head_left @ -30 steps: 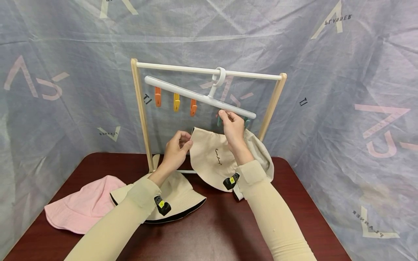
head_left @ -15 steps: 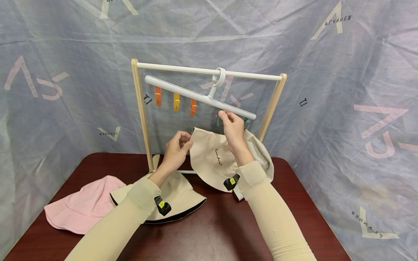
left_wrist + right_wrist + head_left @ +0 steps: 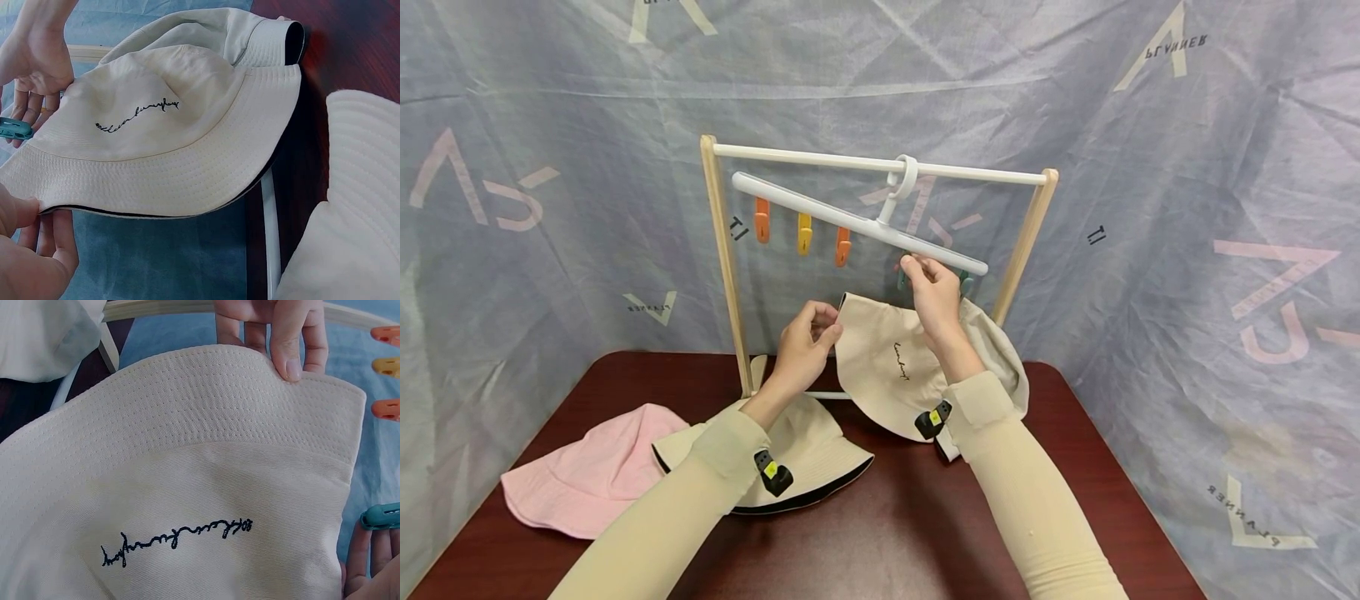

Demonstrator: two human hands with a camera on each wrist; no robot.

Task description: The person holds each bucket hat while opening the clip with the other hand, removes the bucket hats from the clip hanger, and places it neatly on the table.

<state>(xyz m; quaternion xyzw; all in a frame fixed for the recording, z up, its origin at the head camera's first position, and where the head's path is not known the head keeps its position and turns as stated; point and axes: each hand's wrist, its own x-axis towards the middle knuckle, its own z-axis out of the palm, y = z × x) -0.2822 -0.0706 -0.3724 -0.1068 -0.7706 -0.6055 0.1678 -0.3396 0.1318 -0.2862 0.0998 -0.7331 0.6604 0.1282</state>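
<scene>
My left hand pinches the brim of a beige bucket hat with dark script on it; in the right wrist view the thumb lies over the brim edge. My right hand is up under the low end of a white hanger, its fingers pinching a green clothespin. In the left wrist view this clothespin is seen beside the right fingers, close to the hat. The grip itself is partly hidden. Behind the right forearm, a second pale hat hangs below another green clothespin.
The tilted hanger hooks over the white rail of a wooden-sided rack. Orange and yellow clothespins hang on its left half. A pink hat and a cream hat lie on the dark red table.
Hardly anything differs: both hands keep their places at the hat and the hanger. The hanger's left end has shifted very slightly.
</scene>
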